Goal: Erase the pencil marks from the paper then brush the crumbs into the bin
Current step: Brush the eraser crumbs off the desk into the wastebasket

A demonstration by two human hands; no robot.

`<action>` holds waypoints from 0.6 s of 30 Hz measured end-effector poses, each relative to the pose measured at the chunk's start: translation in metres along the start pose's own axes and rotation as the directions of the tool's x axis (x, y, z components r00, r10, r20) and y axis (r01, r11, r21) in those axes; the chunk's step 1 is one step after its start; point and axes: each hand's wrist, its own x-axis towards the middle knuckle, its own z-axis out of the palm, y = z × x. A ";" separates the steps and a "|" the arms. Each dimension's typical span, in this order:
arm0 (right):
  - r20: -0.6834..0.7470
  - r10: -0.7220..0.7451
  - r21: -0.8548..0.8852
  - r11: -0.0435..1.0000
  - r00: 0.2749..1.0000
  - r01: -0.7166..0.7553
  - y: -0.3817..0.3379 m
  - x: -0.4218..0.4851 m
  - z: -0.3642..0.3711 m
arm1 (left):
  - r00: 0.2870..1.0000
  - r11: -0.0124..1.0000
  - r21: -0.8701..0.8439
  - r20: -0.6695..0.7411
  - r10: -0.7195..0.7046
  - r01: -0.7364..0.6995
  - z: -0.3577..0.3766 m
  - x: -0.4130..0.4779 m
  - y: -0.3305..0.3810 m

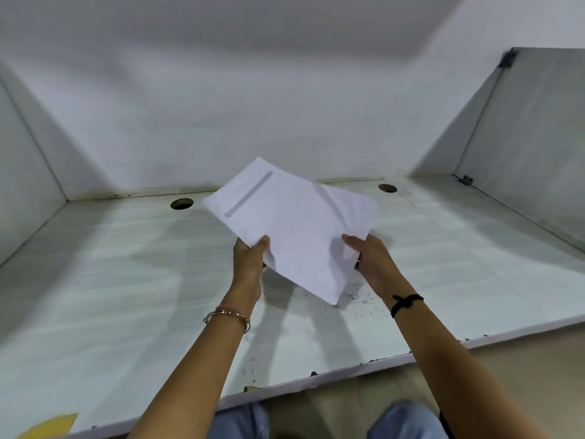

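Desk surface first: the pale, faintly streaked white desk top (110, 280) fills most of my view, walled by white panels at 9 and 3 o'clock, with two round cable holes, one (181, 204) toward 11 o'clock and one (387, 188) toward 1 o'clock. Over its middle I hold a white sheet of paper (294, 229), lifted off the desk and tilted, one corner pointing down toward 6 o'clock; a grey bar runs near its far edge at 12 o'clock. My left hand (248, 261) pinches the sheet's 9 o'clock edge, thumb on top and fingers beneath. My right hand (372, 259) clamps the 3 o'clock edge the same way. A thin metal bangle (228, 315) circles my left wrist, a black cord band (406, 303) my right. Dark specks (364, 301), probably eraser crumbs though blurred, lie scattered on the desk just below the sheet's low corner, toward 5 o'clock.
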 end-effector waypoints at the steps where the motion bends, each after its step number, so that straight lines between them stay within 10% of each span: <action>1: -0.035 -0.015 -0.032 0.999 0.999 0.014 -0.001 0.001 0.004 | 1.000 0.999 0.034 -0.019 0.006 -0.005 -0.009 0.001 0.004; 5: -0.138 -0.116 -0.215 0.973 0.984 0.085 -0.022 0.014 0.010 | 1.000 0.993 0.117 -0.008 0.003 -0.002 -0.046 0.006 0.017; 9: 0.197 -0.004 -0.622 0.772 0.980 0.128 -0.029 0.016 0.039 | 0.998 0.994 0.106 0.064 0.014 -0.021 -0.079 0.005 0.029; 18: 0.307 -0.149 -0.589 0.746 0.940 0.310 0.008 0.010 0.121 | 0.930 0.983 0.144 -0.335 0.154 -0.111 -0.157 0.028 0.052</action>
